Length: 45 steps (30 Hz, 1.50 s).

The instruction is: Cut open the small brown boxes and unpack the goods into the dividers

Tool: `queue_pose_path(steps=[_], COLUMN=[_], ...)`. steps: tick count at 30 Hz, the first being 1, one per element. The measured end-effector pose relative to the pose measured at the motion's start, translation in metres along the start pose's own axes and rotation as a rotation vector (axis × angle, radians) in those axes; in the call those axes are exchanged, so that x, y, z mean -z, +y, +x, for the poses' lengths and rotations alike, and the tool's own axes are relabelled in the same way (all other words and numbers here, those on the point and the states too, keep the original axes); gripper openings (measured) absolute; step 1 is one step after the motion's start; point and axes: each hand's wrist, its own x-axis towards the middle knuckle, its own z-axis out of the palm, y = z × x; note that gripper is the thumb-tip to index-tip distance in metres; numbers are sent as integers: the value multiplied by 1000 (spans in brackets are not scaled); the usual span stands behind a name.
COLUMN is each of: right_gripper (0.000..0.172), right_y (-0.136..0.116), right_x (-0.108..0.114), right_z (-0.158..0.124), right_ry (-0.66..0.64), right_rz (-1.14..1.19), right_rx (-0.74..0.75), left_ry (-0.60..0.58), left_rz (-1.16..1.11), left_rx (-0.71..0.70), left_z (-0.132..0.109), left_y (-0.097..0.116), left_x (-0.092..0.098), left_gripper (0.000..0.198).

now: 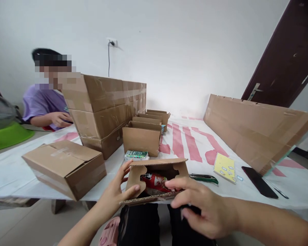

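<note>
Head view: at the near edge of the white-covered tabletop (113,165), patched with faded red strips, I have an open box (169,167) of plain brown cardboard, oblong, its corrugated edges showing along the near flap. My left hand (119,191) grips its left side, thumb inside against the curved inner flap. My right hand (207,208) is loosely curled with fingers spread, over the box's right end; I cannot tell whether a fingertip touches the red packet (154,182) inside. That packet is glossy and soft-looking, with dark and white print, lying lengthwise in the shadowed hollow.

Just behind the box sits a shiny green-and-silver carton (136,154). Beyond it, open boxes (141,140) run in a row toward the far edge, most of their insides hidden from me. Smooth taped cartons (107,112) are stacked to their left, and a closed box (64,164) lies by the near left edge. Toward the right edge are a green cutter (204,178), a thin yellow card (224,167) and a flat black phone (259,182).
</note>
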Motion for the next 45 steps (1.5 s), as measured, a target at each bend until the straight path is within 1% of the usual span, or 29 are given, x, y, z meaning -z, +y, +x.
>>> queue_pose_path(steps=[3,4,6,9,11,13,15,17,18,21,23,24,25,26,27,29,31,33,36,39,41,43,45], right_gripper=[24,22,23,23,24,26,24,21,21,21,25,28,30,32,32,31,18,2,8,11,15,20,23], right_y=[12,18,32,45,47,42,35,31,32,48,66,73,80,84,87,88,85,84,85,83,79,72,65], right_x=[13,15,15,14,15,17,19,21,23,29,34,36,36,35,31,19,4,-8,-13,-7,-3,3,11], right_z=[-15,-21,-32,-48,-54,-53,-45,-30,-22,4,17,22,27,32,36,43,49,54,59,62,62,62,61], right_ry=[188,246,316,339,344,331,247,105,33,-172,-346,-413,-464,-493,-506,-555,-663,-762,-820,-870,-892,-846,-719], right_rz=[75,83,92,86,91,115,118,72,42,33,130,181,203,174,94,-171,-426,-544,-548,-531,-536,-560,-592], right_rx=[-116,-149,-215,-313,-374,-385,-336,-292,-297,-400,-451,-463,-467,-470,-476,-478,-476,-478,-468,-448,-445,-446,-443], left_ry=[-6,-3,-11,2,56,96,85,47,24,-60,-113,-129,-137,-140,-139,-116,-95,-112,-152,-148,-142,-126,-113], left_rz=[31,37,37,5,-39,-83,-79,1,44,74,47,43,43,41,35,25,16,0,-10,-3,3,9,-19], left_rx=[13,12,29,100,104,85,55,-8,-48,-130,-146,-146,-140,-124,-104,-74,-49,-9,46,57,62,78,100], left_z=[-13,-17,-23,-25,-23,-18,-13,-8,-7,-3,-3,-3,-3,-4,-4,-4,-3,-1,2,4,6,9,12], left_y=[3,5,8,14,16,17,17,17,18,23,28,30,32,34,35,34,33,32,32,31,28,23,20], left_x=[-3,-5,-9,-17,-22,-28,-33,-37,-39,-41,-43,-43,-44,-45,-47,-49,-52,-53,-53,-53,-53,-52,-49], left_gripper=[85,84,82,82,81,71,52,35,31,26,27,27,28,31,36,44,50,56,66,72,73,72,72])
